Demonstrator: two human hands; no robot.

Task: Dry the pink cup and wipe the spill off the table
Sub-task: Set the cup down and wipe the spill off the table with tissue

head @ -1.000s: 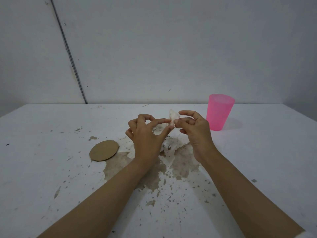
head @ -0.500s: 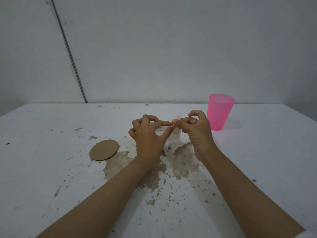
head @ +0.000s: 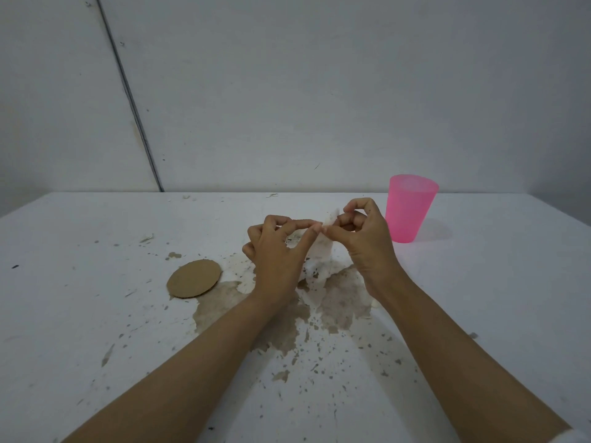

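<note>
A translucent pink cup (head: 410,207) stands upright on the white table (head: 495,282), at the back right. My left hand (head: 278,251) and my right hand (head: 364,241) meet fingertip to fingertip above the table's middle, both pinching a thin white tissue (head: 323,251) that hangs down between them. My right hand is just left of the cup and apart from it. Brownish blotches and specks (head: 339,302) spread over the table below my hands; I cannot tell whether they are wet.
A round brown cardboard disc (head: 194,279) lies flat left of the blotches. A grey wall (head: 287,91) rises right behind the table's far edge. A thin dark cable (head: 134,100) runs down the wall at the left.
The tissue, bunched above my fingers a second ago, now hangs spread out between my hands. Both hands have stayed almost in place.
</note>
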